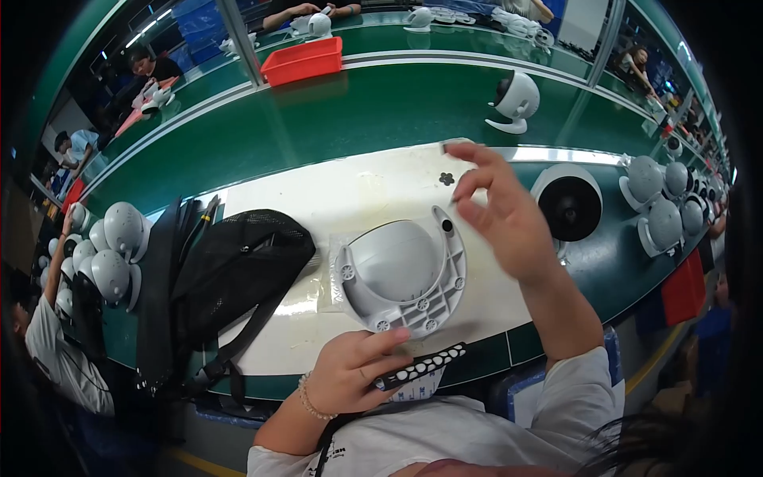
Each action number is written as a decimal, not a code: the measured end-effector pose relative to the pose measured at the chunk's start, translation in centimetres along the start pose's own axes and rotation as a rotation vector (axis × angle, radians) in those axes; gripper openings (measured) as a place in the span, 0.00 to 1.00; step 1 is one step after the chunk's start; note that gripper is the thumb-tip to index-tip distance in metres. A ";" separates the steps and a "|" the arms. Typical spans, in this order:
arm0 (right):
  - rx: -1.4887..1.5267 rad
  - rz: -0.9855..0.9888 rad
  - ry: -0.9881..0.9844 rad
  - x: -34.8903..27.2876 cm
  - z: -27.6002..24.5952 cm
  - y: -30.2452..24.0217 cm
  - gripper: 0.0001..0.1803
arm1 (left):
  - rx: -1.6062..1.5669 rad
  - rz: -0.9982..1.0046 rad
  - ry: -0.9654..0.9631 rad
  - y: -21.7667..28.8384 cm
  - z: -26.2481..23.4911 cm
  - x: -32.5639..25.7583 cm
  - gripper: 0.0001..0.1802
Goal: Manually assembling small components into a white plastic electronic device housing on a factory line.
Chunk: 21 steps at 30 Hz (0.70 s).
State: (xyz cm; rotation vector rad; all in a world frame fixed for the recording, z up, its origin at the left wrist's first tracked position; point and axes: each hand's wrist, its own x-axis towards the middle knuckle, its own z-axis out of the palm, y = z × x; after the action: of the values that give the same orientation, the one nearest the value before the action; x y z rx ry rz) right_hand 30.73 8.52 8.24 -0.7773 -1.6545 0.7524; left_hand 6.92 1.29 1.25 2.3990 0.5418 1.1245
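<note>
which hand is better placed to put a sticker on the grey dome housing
Right, probably. The right hand hovers pinched just above the grey dome housing. The left hand is busy holding the black sticker strip at the table edge.

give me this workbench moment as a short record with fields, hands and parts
setting: green bench with a white mat
left hand: left hand holds a black strip of white round stickers at the mat's near edge
right hand: right hand raised over the mat, fingertips pinched together; whether they hold anything is too small to tell
centre part: grey domed housing lying on the mat, between the two hands
on mat: small black flower-shaped piece
left of mat: black mesh bag
right of mat: white round unit with black disc
</note>
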 end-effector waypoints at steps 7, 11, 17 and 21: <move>-0.455 -0.154 -0.404 1.2 5.2 -2.9 0.03 | -0.058 0.019 -0.049 -0.3 -0.1 0.2 0.20; -0.512 -0.148 -0.402 1.3 6.2 -3.0 0.03 | -0.044 0.006 -0.058 -0.2 -0.3 0.0 0.19; -0.697 -0.302 -0.240 0.0 6.8 -2.6 0.06 | -0.038 -0.002 -0.059 0.0 -0.3 0.1 0.18; -0.819 -0.424 -0.213 -0.7 6.6 -2.7 0.12 | -0.053 0.004 -0.060 -0.2 -0.3 0.2 0.18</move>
State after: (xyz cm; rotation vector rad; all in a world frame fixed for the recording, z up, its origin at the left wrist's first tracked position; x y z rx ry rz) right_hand 24.06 5.83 8.77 -0.8638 -2.2522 -0.1840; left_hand 6.77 1.57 1.45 2.3813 0.4820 1.0519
